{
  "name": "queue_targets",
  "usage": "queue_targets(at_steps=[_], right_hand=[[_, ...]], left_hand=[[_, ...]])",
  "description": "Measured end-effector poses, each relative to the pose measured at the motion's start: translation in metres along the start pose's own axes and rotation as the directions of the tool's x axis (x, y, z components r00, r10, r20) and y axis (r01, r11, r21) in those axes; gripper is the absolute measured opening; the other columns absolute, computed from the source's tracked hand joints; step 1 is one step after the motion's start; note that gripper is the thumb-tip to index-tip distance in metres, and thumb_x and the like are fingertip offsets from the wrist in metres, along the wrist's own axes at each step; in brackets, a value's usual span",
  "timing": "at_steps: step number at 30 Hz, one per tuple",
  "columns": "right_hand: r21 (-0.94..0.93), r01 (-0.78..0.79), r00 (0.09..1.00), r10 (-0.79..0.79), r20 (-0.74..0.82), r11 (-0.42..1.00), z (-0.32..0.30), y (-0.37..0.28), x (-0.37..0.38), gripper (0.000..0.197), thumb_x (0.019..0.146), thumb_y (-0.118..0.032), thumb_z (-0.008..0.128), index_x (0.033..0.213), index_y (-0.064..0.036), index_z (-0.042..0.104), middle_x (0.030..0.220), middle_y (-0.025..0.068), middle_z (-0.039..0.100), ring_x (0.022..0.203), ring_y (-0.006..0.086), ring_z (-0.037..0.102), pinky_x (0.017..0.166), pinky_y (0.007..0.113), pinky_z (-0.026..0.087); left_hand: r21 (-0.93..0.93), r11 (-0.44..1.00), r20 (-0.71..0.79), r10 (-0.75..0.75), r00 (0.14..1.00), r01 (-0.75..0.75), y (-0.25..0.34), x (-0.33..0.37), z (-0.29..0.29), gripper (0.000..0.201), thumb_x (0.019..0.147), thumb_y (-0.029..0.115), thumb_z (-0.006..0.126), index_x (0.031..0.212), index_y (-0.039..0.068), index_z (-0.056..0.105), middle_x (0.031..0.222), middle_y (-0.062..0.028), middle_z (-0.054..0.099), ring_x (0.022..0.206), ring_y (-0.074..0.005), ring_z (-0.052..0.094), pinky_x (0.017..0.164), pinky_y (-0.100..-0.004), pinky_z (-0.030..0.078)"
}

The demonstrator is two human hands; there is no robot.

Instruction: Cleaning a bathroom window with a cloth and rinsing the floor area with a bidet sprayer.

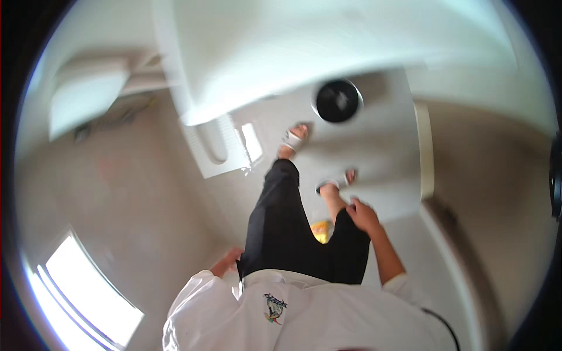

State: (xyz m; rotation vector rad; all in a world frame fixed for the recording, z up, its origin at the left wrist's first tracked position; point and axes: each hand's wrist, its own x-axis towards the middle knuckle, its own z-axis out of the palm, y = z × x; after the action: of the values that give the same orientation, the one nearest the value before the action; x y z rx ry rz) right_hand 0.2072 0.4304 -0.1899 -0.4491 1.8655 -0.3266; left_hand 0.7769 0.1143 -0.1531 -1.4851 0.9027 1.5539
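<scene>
My right hand [364, 215] hangs beside my right knee, over the black trousers [275, 222]. Its fingers look loosely apart, and nothing shows in them. Down by my left hip is my left hand [232, 256], partly hidden behind the trouser leg and smeared by motion, so its fingers are unclear. Sandals [291, 140] are on my feet, one foot ahead of the other on the pale floor. Between my legs a yellow packet [320, 230] shows in part on the floor.
A round bin with a black liner [338, 100] stands ahead. Left of my feet is a white squat toilet [212, 146]. A large pale panel [281, 52] spans the far side. A bright window [88, 292] is at lower left, and a raised edge [425, 152] runs along the right.
</scene>
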Motion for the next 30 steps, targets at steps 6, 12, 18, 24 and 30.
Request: queue_targets(at_steps=[6, 12, 18, 24, 30], right_hand=[[-0.338, 0.205, 0.916, -0.302, -0.263, 0.918, -0.071, -0.047, -0.145, 0.034, 0.092, -0.024, 0.064, 0.120, -0.0049, 0.057, 0.109, 0.0195, 0.062, 0.101, 0.0353, 0.064, 0.085, 0.047, 0.052], [-0.819, -0.078, 0.991, 0.133, -0.003, 0.568, -0.143, -0.266, -0.287, 0.031, 0.092, -0.021, 0.063, 0.118, -0.0057, 0.060, 0.108, 0.0166, 0.064, 0.102, 0.0317, 0.064, 0.083, 0.045, 0.052], [-0.801, -0.139, 0.979, 0.203, -0.022, 0.583, -0.162, -0.364, -0.331, 0.029, 0.092, -0.021, 0.063, 0.116, -0.0052, 0.060, 0.106, 0.0155, 0.065, 0.099, 0.0307, 0.065, 0.082, 0.044, 0.052], [-0.763, -0.161, 0.972, 0.236, -0.011, 0.626, -0.182, -0.413, -0.342, 0.027, 0.092, -0.020, 0.062, 0.114, -0.0046, 0.061, 0.104, 0.0144, 0.066, 0.097, 0.0297, 0.065, 0.082, 0.043, 0.052], [-0.708, -0.209, 0.960, 0.278, -0.018, 0.675, -0.224, -0.419, -0.366, 0.025, 0.093, -0.020, 0.062, 0.112, -0.0041, 0.061, 0.103, 0.0133, 0.066, 0.094, 0.0287, 0.065, 0.081, 0.042, 0.052]], left_hand=[[0.294, 0.940, 0.271, 0.091, 0.958, -0.172, 0.024, -0.207, 0.110, 0.050, 0.092, 0.049, 0.058, 0.134, 0.023, 0.058, 0.130, -0.0131, 0.063, 0.115, -0.0331, 0.062, 0.101, -0.0473, 0.045], [0.690, 0.692, 0.144, 0.159, 0.977, -0.214, 0.156, -0.401, 0.072, 0.045, 0.087, 0.046, 0.061, 0.123, 0.018, 0.065, 0.121, -0.0152, 0.068, 0.114, -0.0379, 0.062, 0.094, -0.0487, 0.049], [0.632, 0.640, 0.239, 0.375, 0.896, -0.437, 0.189, -0.386, -0.026, 0.048, 0.077, 0.049, 0.069, 0.109, 0.013, 0.070, 0.111, -0.0172, 0.071, 0.108, -0.0387, 0.065, 0.089, -0.0510, 0.051], [0.496, 0.726, 0.214, 0.430, 0.877, -0.477, 0.179, -0.357, -0.057, 0.049, 0.079, 0.042, 0.068, 0.115, 0.009, 0.066, 0.114, -0.0198, 0.069, 0.108, -0.0423, 0.063, 0.089, -0.0513, 0.050], [0.457, 0.603, 0.417, 0.504, 0.756, -0.654, 0.191, -0.318, -0.050, 0.045, 0.081, 0.036, 0.067, 0.115, 0.007, 0.066, 0.114, -0.0214, 0.068, 0.109, -0.0428, 0.062, 0.091, -0.0481, 0.050]])
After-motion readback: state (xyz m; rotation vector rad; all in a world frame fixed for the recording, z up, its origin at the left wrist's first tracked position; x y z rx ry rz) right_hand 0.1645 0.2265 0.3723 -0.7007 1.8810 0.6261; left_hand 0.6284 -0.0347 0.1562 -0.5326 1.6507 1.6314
